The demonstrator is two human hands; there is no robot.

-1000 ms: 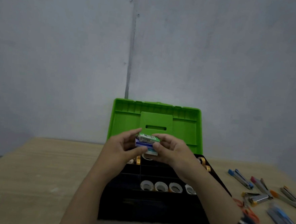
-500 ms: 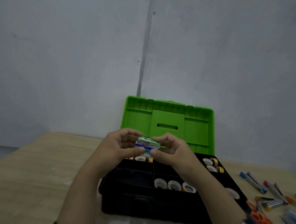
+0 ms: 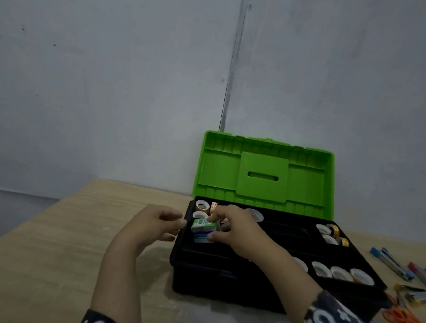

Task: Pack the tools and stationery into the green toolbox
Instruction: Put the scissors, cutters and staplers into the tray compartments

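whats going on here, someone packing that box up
Yes. A person is filling the green toolbox, whose lid stands open. The right hand grips a small stack of boxes over the tray's left compartment, while the left hand sits beside the stack with loosely curled fingers, holding nothing. Tape rolls already sit in several compartments. Staplers and orange scissors lie on the table to the right, not yet packed.

Green lid, black tray, orange scissors, green-and-blue boxes.
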